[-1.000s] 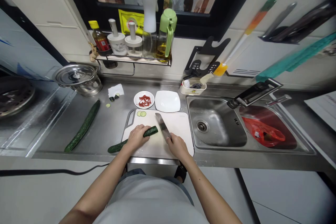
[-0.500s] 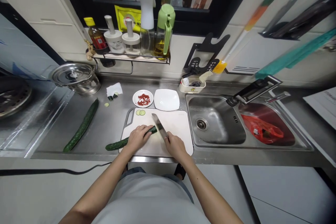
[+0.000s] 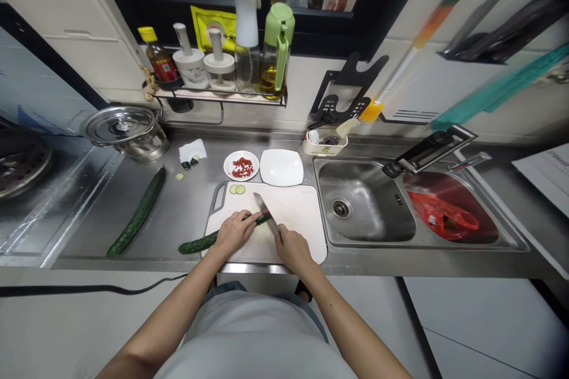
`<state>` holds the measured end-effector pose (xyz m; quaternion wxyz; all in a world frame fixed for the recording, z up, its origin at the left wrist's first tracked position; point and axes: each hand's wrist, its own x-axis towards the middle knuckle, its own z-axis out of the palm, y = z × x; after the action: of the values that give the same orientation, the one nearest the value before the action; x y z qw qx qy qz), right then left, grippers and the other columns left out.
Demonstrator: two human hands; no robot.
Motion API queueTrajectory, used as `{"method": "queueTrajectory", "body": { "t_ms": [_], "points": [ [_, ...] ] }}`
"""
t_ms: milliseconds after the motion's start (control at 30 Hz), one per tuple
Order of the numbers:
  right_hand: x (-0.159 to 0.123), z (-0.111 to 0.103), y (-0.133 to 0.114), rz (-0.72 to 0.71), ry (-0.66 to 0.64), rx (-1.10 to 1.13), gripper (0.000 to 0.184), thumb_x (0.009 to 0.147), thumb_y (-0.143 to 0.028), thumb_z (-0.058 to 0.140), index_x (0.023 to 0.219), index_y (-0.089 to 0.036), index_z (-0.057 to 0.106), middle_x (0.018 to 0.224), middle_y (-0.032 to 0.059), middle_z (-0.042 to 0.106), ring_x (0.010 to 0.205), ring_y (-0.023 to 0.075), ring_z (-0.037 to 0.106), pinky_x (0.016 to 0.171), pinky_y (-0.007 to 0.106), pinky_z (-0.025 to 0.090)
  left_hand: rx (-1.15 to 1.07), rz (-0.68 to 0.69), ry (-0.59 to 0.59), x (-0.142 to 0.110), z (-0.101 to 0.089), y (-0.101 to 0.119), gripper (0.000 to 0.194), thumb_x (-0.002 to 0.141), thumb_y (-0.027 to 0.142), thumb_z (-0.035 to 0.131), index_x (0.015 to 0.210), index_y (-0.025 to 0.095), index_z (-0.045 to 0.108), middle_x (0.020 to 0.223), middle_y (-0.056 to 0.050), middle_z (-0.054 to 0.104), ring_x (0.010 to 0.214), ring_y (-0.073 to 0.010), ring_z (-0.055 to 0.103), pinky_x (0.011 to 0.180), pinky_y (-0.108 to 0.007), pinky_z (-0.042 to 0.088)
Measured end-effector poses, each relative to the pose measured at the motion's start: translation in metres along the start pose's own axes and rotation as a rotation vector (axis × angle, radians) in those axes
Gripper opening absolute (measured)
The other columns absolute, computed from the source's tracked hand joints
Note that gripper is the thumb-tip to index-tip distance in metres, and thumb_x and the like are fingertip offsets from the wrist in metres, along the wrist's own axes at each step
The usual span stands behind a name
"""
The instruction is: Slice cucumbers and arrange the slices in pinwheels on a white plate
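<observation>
A dark green cucumber (image 3: 197, 244) lies across the white cutting board (image 3: 297, 213), its stem end overhanging the board's left edge. My left hand (image 3: 233, 232) is curled over it, pressing it down near its right end. My right hand (image 3: 291, 249) is closed round the handle of a kitchen knife (image 3: 265, 212), whose blade sits on the cucumber's right tip just beside my left fingers. Two pale cucumber slices (image 3: 237, 189) lie at the board's far left corner.
A second whole cucumber (image 3: 137, 213) lies on the steel counter at left, near a lidded pot (image 3: 124, 130). Behind the board stand a plate of red bits (image 3: 241, 166) and a white square plate (image 3: 281, 167). A double sink (image 3: 368, 207) is at right, holding a red bag (image 3: 440, 216).
The knife has swung left from the bare board onto the cucumber's right tip, my right hand following. My left hand stays on the cucumber.
</observation>
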<state>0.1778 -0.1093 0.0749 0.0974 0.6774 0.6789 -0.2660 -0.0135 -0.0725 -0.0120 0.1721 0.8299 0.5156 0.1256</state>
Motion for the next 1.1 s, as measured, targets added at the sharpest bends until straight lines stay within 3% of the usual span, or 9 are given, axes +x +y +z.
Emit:
{"method": "queueTrajectory", "body": {
  "t_ms": [500,1100],
  "points": [
    [-0.002,0.001,-0.007,0.003,-0.049,-0.015,0.027,0.095,-0.02,0.033,0.111,-0.014,0.053,0.095,0.0149,0.068,0.091,0.0237,0.065,0.071,0.029,0.04,-0.01,0.011,0.021,0.0,-0.002,0.002,0.041,0.094,0.03,0.044,0.133,0.038,0.051,0.108,-0.004,0.059,0.096,-0.0189,0.053,0.084,-0.03,0.046],
    [-0.027,0.0,0.0,0.026,-0.113,-0.033,0.034,0.094,-0.015,0.031,0.114,-0.011,0.058,0.098,0.016,0.069,0.098,0.025,0.064,0.074,0.029,0.041,-0.003,0.002,0.036,0.001,0.004,0.0,0.038,0.092,0.029,0.047,0.129,0.035,0.055,0.109,-0.004,0.059,0.095,-0.018,0.053,0.083,-0.029,0.045]
  ]
}}
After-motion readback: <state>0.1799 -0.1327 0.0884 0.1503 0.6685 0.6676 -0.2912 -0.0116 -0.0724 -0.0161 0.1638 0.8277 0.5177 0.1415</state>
